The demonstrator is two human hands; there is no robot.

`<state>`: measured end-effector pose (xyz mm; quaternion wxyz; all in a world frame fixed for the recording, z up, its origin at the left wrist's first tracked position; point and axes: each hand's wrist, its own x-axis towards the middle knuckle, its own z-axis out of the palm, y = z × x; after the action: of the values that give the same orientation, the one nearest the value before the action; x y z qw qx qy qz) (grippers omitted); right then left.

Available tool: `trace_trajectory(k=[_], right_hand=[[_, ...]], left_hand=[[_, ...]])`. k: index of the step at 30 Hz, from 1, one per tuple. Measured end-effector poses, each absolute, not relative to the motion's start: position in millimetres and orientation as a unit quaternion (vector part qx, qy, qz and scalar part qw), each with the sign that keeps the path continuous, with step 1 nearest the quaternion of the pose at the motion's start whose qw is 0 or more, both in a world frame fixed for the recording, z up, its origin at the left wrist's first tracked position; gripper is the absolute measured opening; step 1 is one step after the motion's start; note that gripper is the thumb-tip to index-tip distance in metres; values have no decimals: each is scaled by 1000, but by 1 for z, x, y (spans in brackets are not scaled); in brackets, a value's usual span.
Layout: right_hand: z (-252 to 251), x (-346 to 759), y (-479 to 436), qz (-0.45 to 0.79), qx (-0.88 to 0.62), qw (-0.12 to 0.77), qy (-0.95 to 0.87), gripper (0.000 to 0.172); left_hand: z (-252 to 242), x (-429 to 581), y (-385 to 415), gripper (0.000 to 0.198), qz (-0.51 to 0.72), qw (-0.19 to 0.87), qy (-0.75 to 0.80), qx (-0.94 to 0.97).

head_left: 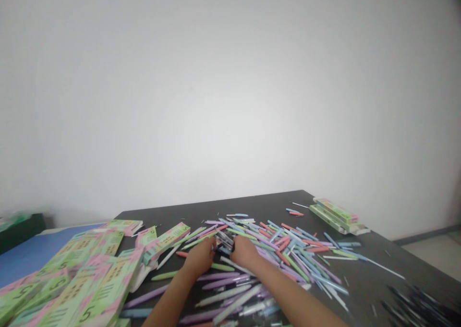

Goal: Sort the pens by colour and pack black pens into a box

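Observation:
My left hand point(199, 258) and my right hand point(245, 251) rest close together on a dark table point(363, 279), over a big scatter of pastel pens point(288, 250) in purple, blue, green and red. Both hands are closed, fingers curled, around a small dark and clear bundle of pen parts point(224, 243) held between them. Purple and clear pens point(230, 291) lie under and between my forearms.
Flat green-and-pink cartons point(82, 279) are piled at the left. Two more packs point(336, 214) sit at the table's far right corner. Dark pen pieces point(418, 308) lie at the near right. A blue surface point(32, 252) lies left of the table, with a white wall behind.

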<state>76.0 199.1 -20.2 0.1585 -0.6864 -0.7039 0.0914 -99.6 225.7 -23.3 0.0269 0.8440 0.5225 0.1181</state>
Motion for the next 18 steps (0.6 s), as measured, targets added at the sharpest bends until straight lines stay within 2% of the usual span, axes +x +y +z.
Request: trace_trajectory(k=[3,6,11,14,16,18], right_hand=[[-24,81,204,78,-704,164,-686,32],[-26,88,207,111,-713,179,-669,25],[-24,93,208,162,-702,240,-651,24],[-17,96,206,183,-690,275,-644,16],[-11,101,204,197,-680,306,-637,11],[-2,108,200,204,-666,343,-630,14]], left_hand=[[-24,-98,228,23,111,18,517,848],[-22,-95,232,26,90,5,517,851],[-14,-85,233,25,49,-11,493,869],[-3,-82,230,24,31,-12,494,869],[8,-87,230,26,36,-3,509,860],[23,-95,231,27,59,20,530,846]])
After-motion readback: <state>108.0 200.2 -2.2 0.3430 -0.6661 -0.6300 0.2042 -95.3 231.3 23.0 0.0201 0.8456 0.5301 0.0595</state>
